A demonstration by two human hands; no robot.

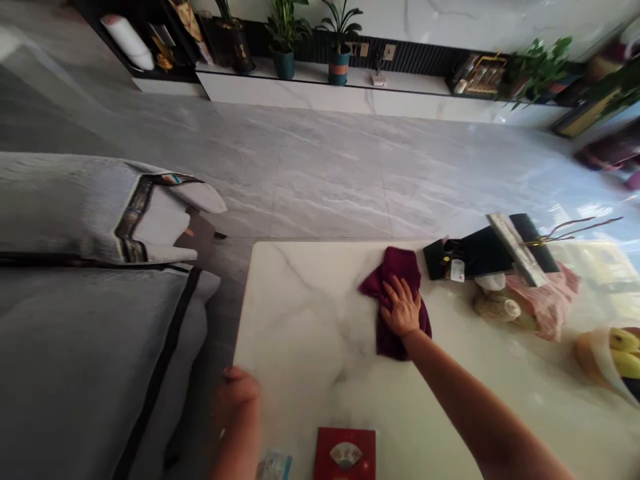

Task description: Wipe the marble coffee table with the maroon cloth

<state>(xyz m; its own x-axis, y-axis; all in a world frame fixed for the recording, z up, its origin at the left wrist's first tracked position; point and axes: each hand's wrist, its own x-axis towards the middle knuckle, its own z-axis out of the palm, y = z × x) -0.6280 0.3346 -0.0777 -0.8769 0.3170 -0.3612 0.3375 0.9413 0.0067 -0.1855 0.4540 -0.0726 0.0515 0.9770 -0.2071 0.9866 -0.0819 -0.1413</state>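
My right hand (401,308) lies flat, fingers spread, on a crumpled maroon cloth (391,277) that rests on the white marble table (305,313). The cloth sits near the table's far edge, left of a cluster of items. My left hand (235,395) is blurred at the table's left edge near the front; its fingers look curled and nothing shows in them. A red box (345,455) with a fan picture lies on the table close to me, between my two arms.
A black tray and flat dark items (480,253), a pink cloth bundle (547,300) and bananas (623,350) crowd the table's right side. A grey sofa (75,320) stands to the left. Across the marble floor, potted plants (340,47) line a low shelf.
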